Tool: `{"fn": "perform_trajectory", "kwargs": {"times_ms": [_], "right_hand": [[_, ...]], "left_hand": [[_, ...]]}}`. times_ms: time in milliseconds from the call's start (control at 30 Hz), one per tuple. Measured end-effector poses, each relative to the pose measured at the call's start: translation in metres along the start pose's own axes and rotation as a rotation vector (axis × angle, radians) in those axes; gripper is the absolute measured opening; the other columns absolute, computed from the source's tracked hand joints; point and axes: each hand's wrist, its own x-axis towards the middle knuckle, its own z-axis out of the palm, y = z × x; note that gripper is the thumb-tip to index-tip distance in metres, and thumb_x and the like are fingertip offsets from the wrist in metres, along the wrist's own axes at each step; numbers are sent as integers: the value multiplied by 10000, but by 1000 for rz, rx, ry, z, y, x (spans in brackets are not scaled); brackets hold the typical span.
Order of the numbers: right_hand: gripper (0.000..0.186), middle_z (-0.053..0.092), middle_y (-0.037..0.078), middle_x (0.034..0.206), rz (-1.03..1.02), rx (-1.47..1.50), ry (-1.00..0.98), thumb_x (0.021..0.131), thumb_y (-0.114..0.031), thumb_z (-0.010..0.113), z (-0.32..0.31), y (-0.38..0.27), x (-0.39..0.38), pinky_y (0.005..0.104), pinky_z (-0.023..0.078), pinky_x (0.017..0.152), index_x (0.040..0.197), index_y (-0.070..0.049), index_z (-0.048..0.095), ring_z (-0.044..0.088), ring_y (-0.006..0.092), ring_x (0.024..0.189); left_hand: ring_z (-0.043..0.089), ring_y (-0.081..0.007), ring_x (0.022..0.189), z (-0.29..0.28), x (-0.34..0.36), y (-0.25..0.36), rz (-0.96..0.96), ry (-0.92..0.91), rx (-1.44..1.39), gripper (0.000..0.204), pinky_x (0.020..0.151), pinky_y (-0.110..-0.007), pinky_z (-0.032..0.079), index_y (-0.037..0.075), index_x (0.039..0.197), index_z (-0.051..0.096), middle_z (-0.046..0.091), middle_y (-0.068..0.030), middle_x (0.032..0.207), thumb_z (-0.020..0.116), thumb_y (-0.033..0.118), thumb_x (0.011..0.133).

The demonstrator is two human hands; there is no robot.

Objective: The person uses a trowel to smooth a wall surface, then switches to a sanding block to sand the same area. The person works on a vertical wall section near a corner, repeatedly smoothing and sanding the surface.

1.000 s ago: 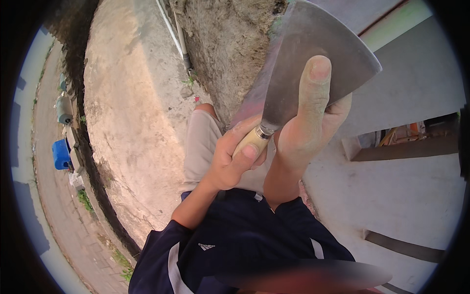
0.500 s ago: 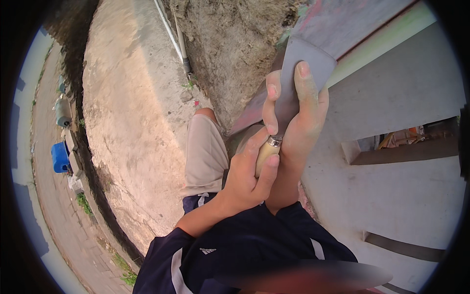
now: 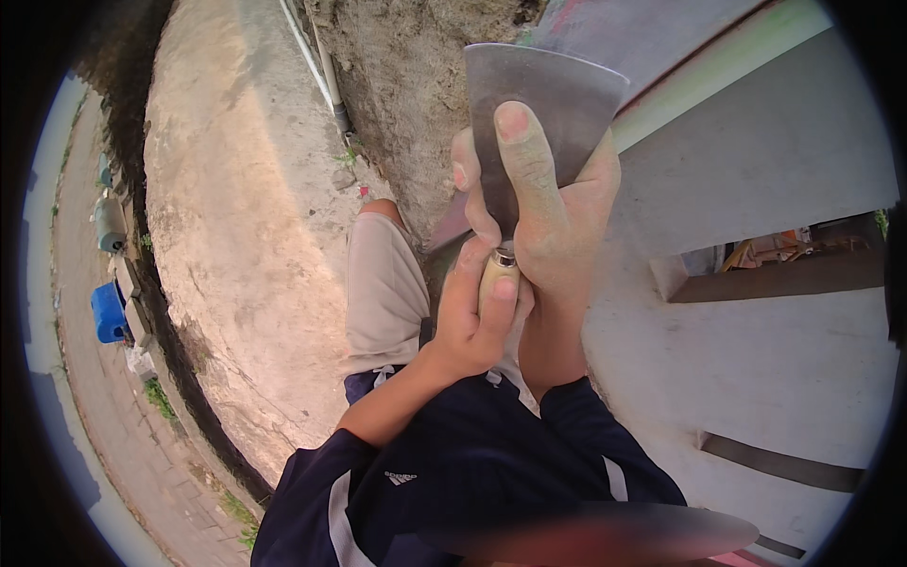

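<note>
Holding one scraper [image 3: 548, 85] between hands: left hand [image 3: 472, 317] wraps the handle [image 3: 497, 275]; right hand [image 3: 559, 213], just beyond, clasps the blade [image 3: 581, 123], thumb across face. Advisable: firm handle grip, fingertips clear of far edge.

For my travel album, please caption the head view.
Left hand grips the pale handle of a broad scraper, right hand clasping its grey blade, thumb along the front.

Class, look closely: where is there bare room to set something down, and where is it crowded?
Mostly bare: the broad pale concrete surface, bordered by the dark strip on its left and by the pipes and shorts on its right. Crowded: the space in front of the shirt, where the left hand and right hand both hold the scraper.
</note>
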Motion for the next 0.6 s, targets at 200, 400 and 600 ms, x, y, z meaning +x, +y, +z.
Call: {"fn": "perform_trajectory", "kwargs": {"times_ms": [200,400,600], "right_hand": [[235,606,129,683,-141,-4,133,1007,-198,612,2,2,-2,241,323,341,995,24,536,470,119,409],[219,576,122,670,-124,35,168,1014,-204,577,-2,4,0,236,275,322,964,1,517,425,120,376],[243,549,119,657,-39,82,147,1033,-226,525,-4,5,2,245,257,309,923,-10,507,383,127,334]], "left_hand": [[509,-127,614,-13,0,10,-60,-137,13,468,602,-289,425,-66,1399,361,573,-59,717,498,202,1040],[553,-152,631,-15,5,8,-62,-137,100,439,608,-300,443,-55,1357,422,590,-88,735,547,191,1015],[619,-211,664,-15,8,10,46,-119,297,428,632,-332,484,-43,1341,463,623,-128,797,569,194,1001]]}}
